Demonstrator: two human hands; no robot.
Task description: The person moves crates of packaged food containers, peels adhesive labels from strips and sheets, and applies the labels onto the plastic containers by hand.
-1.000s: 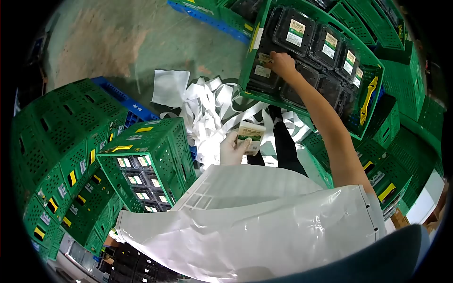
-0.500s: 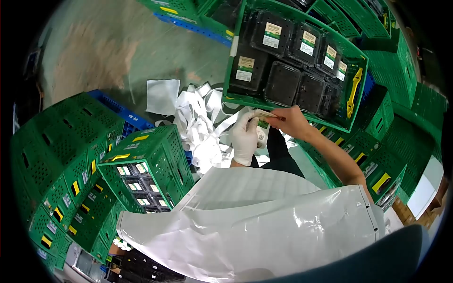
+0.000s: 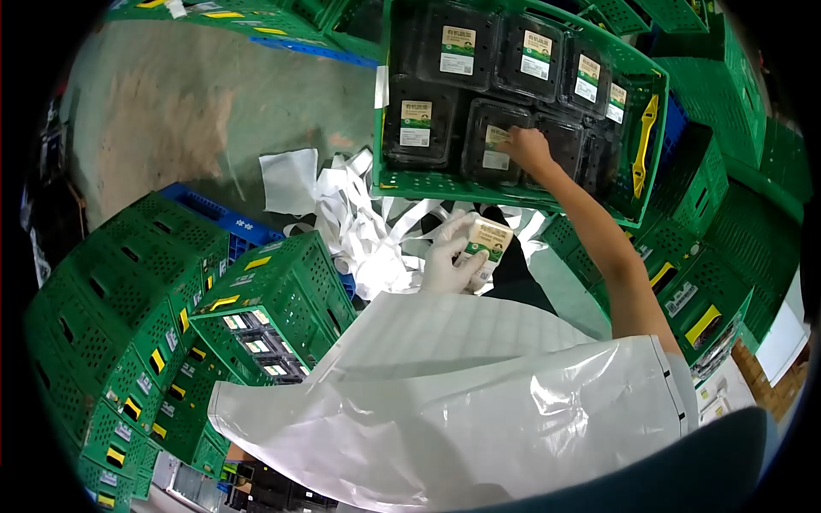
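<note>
Left hand (image 3: pixel 451 263), white-gloved, is pinching a small stack of printed labels (image 3: pixel 488 242), thumb lying over the printed face. Stack is sitting just outside the near wall of the green perforated crate (image 3: pixel 428 185), its long axis pointing away from the body and leaning slightly right.

Right hand (image 3: pixel 532 150), ungloved, is reaching over that wall, fingers meeting a label (image 3: pixel 497 160) on a black clamshell container (image 3: pixel 475 164), second from left in the near row. Fingers are appearing bunched; cannot tell whether they are pinching the label's edge or pressing it flat.

Key relation: this label is lying directly to the left of the right fingertips, its long axis running roughly near-to-far. Right hand is the nearer one; the left is staying clear of the container, on the body side. The adjacent clamshell (image 3: pixel 561 145), showing no label, is lying just right of the labelled one, partly behind the right wrist.

White strips (image 3: pixel 363 227) are lying tangled on the floor beyond the left hand.
</note>
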